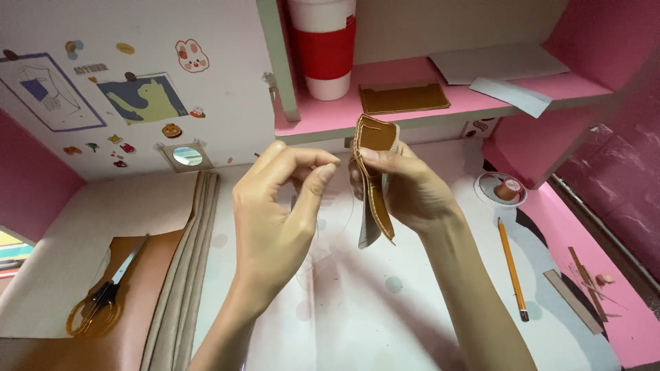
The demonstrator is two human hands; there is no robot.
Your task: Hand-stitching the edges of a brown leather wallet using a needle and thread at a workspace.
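The right hand (405, 185) grasped the brown leather piece (375, 178) below the pink shelf (412, 103); the left hand (278, 206) pinched thread, mid-stitch; pulling taut seemed due next.

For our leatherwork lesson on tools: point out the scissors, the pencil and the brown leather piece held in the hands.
scissors (103, 297), head view, on the handles beside the pivot.
pencil (511, 264), head view, on the middle of the orange shaft.
brown leather piece (377, 199), head view, on its stitched lower flap.

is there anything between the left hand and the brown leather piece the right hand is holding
Nothing visible. The left hand pinches its fingers right beside the leather piece, which the right hand holds upright; only a narrow open gap separates them above the table.
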